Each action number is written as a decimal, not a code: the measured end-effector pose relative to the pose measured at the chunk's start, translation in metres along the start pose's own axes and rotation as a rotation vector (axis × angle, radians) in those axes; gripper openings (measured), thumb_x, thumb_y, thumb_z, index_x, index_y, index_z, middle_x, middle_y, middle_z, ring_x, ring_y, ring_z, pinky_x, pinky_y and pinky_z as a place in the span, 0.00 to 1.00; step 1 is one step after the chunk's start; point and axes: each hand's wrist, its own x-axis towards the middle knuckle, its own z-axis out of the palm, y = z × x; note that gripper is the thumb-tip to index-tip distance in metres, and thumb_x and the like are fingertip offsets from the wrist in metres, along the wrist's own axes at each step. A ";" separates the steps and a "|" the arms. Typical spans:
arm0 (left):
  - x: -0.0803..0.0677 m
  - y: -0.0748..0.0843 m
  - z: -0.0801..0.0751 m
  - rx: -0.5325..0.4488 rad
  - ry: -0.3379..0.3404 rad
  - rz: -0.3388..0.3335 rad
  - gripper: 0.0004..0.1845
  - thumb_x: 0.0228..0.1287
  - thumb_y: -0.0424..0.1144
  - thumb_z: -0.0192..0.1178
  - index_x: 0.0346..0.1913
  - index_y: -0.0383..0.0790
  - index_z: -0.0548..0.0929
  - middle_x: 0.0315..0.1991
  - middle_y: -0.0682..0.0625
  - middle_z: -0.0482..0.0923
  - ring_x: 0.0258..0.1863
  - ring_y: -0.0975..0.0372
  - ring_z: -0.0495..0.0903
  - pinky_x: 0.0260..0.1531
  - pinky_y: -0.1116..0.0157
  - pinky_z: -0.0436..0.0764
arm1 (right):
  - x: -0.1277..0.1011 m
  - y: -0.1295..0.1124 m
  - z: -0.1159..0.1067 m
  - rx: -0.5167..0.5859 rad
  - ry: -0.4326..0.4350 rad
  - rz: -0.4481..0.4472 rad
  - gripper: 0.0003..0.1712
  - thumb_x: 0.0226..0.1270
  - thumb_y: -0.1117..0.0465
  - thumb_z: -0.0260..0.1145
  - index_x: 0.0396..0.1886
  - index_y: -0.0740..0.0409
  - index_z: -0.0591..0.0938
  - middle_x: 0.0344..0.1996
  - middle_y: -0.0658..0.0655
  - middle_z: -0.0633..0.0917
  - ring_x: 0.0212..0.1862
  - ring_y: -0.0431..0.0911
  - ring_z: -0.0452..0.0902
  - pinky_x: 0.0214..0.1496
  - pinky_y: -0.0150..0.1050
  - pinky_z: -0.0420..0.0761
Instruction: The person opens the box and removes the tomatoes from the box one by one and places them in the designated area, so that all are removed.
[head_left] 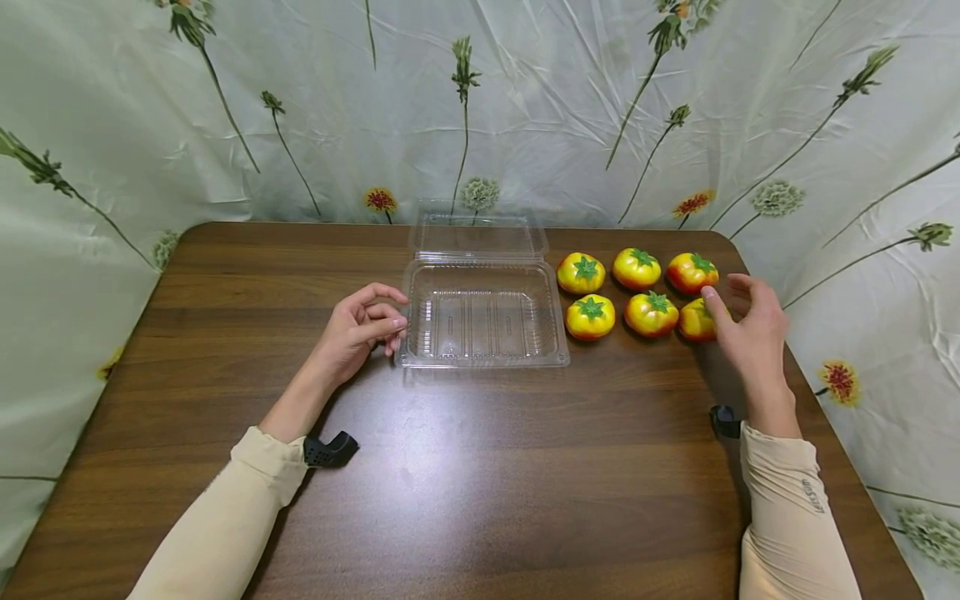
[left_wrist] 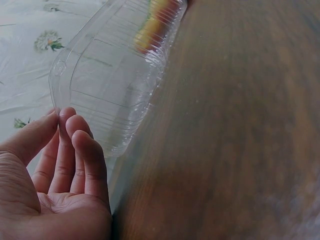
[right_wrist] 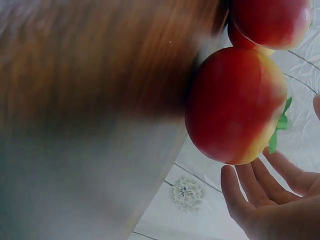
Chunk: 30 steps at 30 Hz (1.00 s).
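A clear plastic clamshell box [head_left: 487, 360] lies on the table with its lid raised at the back. My left hand [head_left: 358, 329] is at its left edge; in the left wrist view, thumb and forefinger pinch the rim of the box [left_wrist: 62, 70]. At the right, my right hand [head_left: 750, 329] surrounds the near-right tomato [head_left: 694, 321] loosely, partly covering it in the head view. Seen from the right wrist, the fingers are bent gently beside this red-and-yellow tomato [right_wrist: 232, 107], with the thumb mostly out of frame. Whether they touch it, I cannot tell.
Several more tomatoes [head_left: 651, 315] with green tops stand in two rows between box and right hand. The brown wooden table [head_left: 525, 483] ends just behind the box lid [head_left: 480, 237]. A flower-patterned cloth [head_left: 540, 108] hangs behind.
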 end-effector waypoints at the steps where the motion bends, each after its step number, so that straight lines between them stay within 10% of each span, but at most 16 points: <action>1: 0.000 0.000 0.000 0.002 0.002 -0.003 0.14 0.65 0.19 0.56 0.52 0.28 0.72 0.26 0.42 0.82 0.19 0.57 0.78 0.17 0.68 0.78 | 0.000 0.000 0.000 0.000 0.000 -0.003 0.35 0.70 0.40 0.60 0.68 0.56 0.70 0.63 0.60 0.75 0.62 0.58 0.76 0.64 0.56 0.74; 30: 0.000 0.000 -0.001 -0.002 -0.017 -0.004 0.14 0.66 0.18 0.55 0.53 0.29 0.72 0.26 0.43 0.83 0.19 0.58 0.79 0.18 0.69 0.79 | -0.006 -0.024 0.008 -0.040 -0.125 -0.277 0.40 0.72 0.44 0.59 0.76 0.55 0.60 0.78 0.60 0.54 0.79 0.57 0.44 0.77 0.64 0.47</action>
